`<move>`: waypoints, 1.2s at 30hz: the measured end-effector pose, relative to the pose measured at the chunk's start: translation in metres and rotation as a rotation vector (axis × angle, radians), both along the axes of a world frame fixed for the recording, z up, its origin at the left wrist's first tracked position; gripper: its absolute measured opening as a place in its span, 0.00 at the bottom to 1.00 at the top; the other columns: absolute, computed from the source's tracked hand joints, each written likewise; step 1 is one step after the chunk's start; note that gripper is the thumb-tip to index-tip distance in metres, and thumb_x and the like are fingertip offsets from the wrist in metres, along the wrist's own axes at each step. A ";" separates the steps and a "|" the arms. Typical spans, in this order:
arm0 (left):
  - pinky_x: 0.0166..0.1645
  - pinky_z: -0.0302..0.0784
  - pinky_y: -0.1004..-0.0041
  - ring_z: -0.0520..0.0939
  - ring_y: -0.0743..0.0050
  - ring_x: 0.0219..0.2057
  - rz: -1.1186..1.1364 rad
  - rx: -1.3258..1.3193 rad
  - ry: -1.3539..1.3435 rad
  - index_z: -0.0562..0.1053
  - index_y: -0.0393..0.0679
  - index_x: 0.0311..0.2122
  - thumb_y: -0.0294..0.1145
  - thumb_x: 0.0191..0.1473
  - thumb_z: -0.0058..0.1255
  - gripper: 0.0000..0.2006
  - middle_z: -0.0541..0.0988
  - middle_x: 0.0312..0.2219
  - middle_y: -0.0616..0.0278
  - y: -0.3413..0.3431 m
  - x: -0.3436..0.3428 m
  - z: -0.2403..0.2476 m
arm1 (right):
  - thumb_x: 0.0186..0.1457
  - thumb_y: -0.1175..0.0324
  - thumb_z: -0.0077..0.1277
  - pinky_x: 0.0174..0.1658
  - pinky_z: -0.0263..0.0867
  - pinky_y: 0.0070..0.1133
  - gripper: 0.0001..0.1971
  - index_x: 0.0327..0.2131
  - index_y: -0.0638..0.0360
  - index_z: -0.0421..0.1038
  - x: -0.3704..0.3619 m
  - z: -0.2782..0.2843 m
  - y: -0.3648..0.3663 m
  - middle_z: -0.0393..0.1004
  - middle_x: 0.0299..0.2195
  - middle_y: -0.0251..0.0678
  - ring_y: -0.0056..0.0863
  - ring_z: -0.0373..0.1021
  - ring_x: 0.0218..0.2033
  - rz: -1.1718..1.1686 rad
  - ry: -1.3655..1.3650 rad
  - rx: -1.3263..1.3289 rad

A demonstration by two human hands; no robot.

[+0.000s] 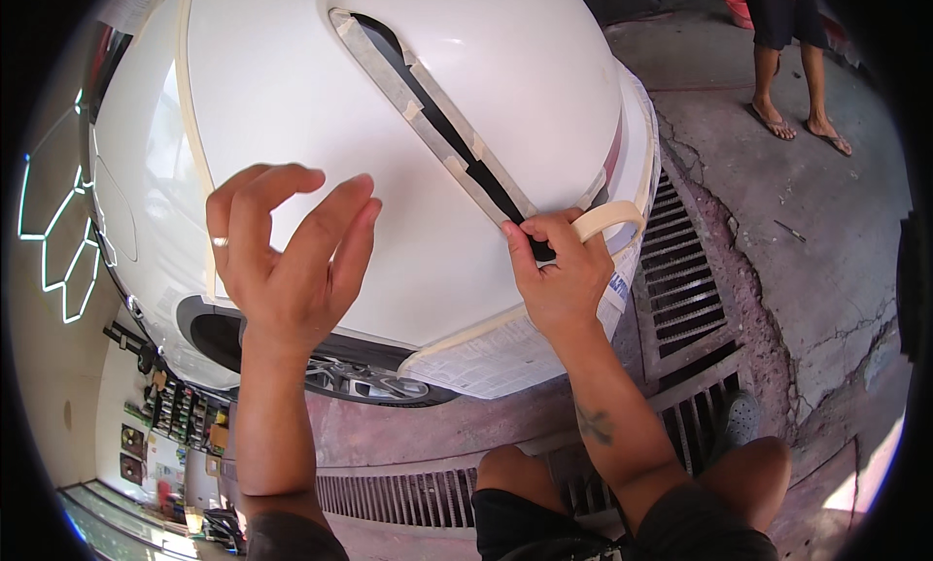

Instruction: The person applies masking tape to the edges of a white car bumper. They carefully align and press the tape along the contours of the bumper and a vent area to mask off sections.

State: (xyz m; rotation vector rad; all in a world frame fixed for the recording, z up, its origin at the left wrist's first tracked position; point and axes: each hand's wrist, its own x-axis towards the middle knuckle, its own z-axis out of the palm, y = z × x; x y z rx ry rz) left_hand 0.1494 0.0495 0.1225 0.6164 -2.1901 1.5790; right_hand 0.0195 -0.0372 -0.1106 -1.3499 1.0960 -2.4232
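A white car body panel (408, 260) fills the middle of the view. Across it runs a long, narrow dark slot (442, 124), edged on both sides with overlapping pieces of masking tape (384, 80). My right hand (564, 284) is closed on a roll of masking tape (622, 211), which sticks out beside the index finger. Its thumb and fingertips touch the slot's near end, hiding part of it. To the left, my left hand (296, 250) appears raised over the panel, fingers bent and apart, with a ring on one finger and nothing seen in it.
Printed masking paper (496, 357) covers the car's lower edge, above a wheel (374, 378). Floor grates (680, 279) lie beside the car, near cracked concrete. Another person's sandalled feet (777, 124) stand at the far right. Shelves with bottles (180, 420) are at the lower left.
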 end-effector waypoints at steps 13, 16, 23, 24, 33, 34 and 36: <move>0.49 0.82 0.53 0.83 0.48 0.45 0.051 1.157 1.086 0.85 0.52 0.49 0.29 0.54 0.71 0.16 0.83 0.41 0.56 0.181 0.035 -0.447 | 0.48 0.76 0.66 0.33 0.71 0.35 0.29 0.54 0.51 0.70 -0.022 0.078 0.022 0.74 0.30 0.34 0.37 0.75 0.30 -0.140 0.604 0.167; 0.51 0.81 0.54 0.83 0.48 0.47 0.025 1.353 1.143 0.85 0.52 0.50 0.30 0.56 0.70 0.16 0.84 0.42 0.54 0.206 0.018 -0.485 | 0.47 0.75 0.67 0.35 0.71 0.35 0.36 0.61 0.51 0.64 -0.027 0.094 0.025 0.71 0.31 0.33 0.36 0.74 0.30 -0.090 0.682 0.276; 0.55 0.78 0.54 0.83 0.45 0.47 -0.096 1.439 1.242 0.84 0.48 0.51 0.34 0.59 0.67 0.15 0.84 0.42 0.51 0.198 -0.003 -0.511 | 0.45 0.73 0.68 0.36 0.71 0.37 0.43 0.65 0.51 0.58 -0.031 0.156 0.030 0.73 0.31 0.37 0.41 0.77 0.30 -0.017 0.721 0.422; 0.55 0.78 0.54 0.83 0.46 0.47 -0.124 1.452 1.264 0.84 0.47 0.51 0.34 0.60 0.67 0.15 0.84 0.42 0.51 0.200 -0.008 -0.522 | 0.45 0.73 0.67 0.36 0.72 0.37 0.43 0.65 0.51 0.58 -0.033 0.164 0.031 0.73 0.31 0.37 0.42 0.77 0.30 -0.007 0.734 0.450; 0.54 0.78 0.54 0.85 0.47 0.45 -0.035 1.541 1.346 0.83 0.45 0.52 0.35 0.60 0.65 0.16 0.84 0.41 0.51 0.202 -0.003 -0.550 | 0.44 0.70 0.68 0.39 0.72 0.33 0.49 0.70 0.52 0.55 -0.043 0.185 0.020 0.72 0.29 0.36 0.37 0.75 0.31 0.064 0.667 0.509; 0.54 0.78 0.54 0.85 0.48 0.45 -0.044 1.544 1.342 0.82 0.45 0.52 0.35 0.60 0.65 0.16 0.84 0.41 0.51 0.202 -0.002 -0.550 | 0.43 0.69 0.68 0.39 0.73 0.34 0.51 0.72 0.53 0.54 -0.044 0.180 0.016 0.74 0.29 0.37 0.39 0.77 0.31 0.060 0.623 0.478; 0.54 0.79 0.54 0.85 0.47 0.44 -0.049 1.540 1.336 0.82 0.45 0.53 0.35 0.60 0.65 0.17 0.84 0.40 0.51 0.200 -0.002 -0.552 | 0.44 0.68 0.69 0.40 0.75 0.35 0.52 0.73 0.53 0.53 -0.046 0.176 0.012 0.76 0.30 0.37 0.40 0.79 0.31 0.065 0.578 0.426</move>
